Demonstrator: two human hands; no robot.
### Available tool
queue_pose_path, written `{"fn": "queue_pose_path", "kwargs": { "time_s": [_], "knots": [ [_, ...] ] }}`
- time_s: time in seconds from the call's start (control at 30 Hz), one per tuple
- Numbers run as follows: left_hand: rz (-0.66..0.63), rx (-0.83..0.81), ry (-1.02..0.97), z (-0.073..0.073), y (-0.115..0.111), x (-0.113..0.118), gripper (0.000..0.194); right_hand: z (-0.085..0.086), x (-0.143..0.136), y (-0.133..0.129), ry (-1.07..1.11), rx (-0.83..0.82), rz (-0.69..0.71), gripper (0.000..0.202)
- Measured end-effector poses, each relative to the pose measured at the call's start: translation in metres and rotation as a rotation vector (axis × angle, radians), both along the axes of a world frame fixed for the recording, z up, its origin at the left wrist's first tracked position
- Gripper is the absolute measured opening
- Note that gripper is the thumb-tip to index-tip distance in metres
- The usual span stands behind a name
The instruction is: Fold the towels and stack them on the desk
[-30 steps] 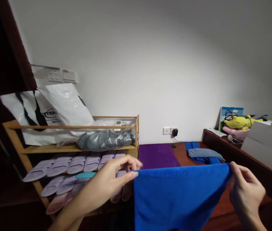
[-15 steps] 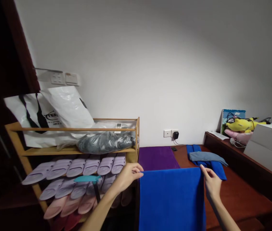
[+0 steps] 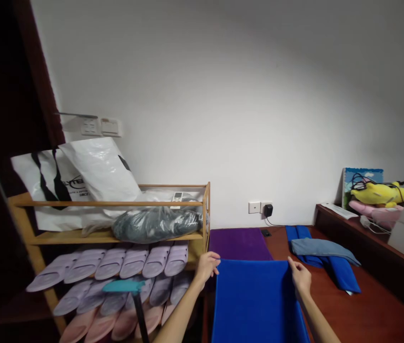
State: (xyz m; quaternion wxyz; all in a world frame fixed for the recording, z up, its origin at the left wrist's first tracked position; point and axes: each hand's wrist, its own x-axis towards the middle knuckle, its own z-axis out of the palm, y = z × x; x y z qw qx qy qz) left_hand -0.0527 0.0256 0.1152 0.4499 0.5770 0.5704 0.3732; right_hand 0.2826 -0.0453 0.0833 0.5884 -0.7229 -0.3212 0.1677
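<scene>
A plain blue cloth [image 3: 255,300] hangs stretched between my two hands, its top edge nearly level. My left hand [image 3: 207,267] pinches the top left corner, in front of the shoe rack's right end. At the top right corner, my right hand [image 3: 300,276] grips the cloth between thumb and fingers. The cloth's lower part runs out of the picture. Behind its top edge a purple cloth [image 3: 239,243] lies flat on the reddish-brown wooden surface [image 3: 373,305]. To the right, a blue and grey folded cloth [image 3: 325,252] rests on the same surface.
On the left stands a wooden rack [image 3: 116,204] with several lilac slippers [image 3: 126,262], pink slippers [image 3: 91,324] and white bags [image 3: 98,169]. A teal-topped black stick [image 3: 125,286] stands before it. A plug [image 3: 268,210] sits in the wall; a yellow plush toy [image 3: 376,194] lies right.
My hands have come slightly lower and closer together with the blue cloth still between them. The whole view has shifted, so the surroundings appear a little lower.
</scene>
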Motion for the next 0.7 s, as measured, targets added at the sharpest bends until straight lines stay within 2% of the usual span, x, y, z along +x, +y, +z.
{"fn": "queue_pose_path", "kwargs": {
  "time_s": [0.23,0.37,0.43,0.5,0.57,0.63,0.7],
  "knots": [
    [0.077,-0.168,0.077,-0.039,0.027,0.020,0.031,-0.046,0.003,0.036,0.000,-0.145,0.088,0.043],
    [0.093,-0.157,0.171,-0.051,0.040,0.025,0.032,-0.060,0.007,0.046,-0.045,-0.245,0.129,0.032],
    [0.086,-0.103,0.243,-0.054,0.041,0.028,0.032,-0.062,0.007,0.047,-0.097,-0.290,0.127,0.033],
    [0.051,0.005,0.319,-0.058,0.034,0.037,0.027,-0.065,-0.002,0.043,-0.178,-0.313,0.105,0.042],
    [-0.038,0.147,0.385,-0.063,0.018,0.053,0.028,-0.067,-0.023,0.037,-0.282,-0.279,0.122,0.052],
    [-0.174,0.276,0.440,-0.072,-0.002,0.073,0.038,-0.071,-0.054,0.030,-0.445,-0.214,0.283,0.056],
    [-0.287,0.356,0.484,-0.082,-0.019,0.089,0.046,-0.074,-0.082,0.024,-0.625,-0.205,0.541,0.055]
  ]
}}
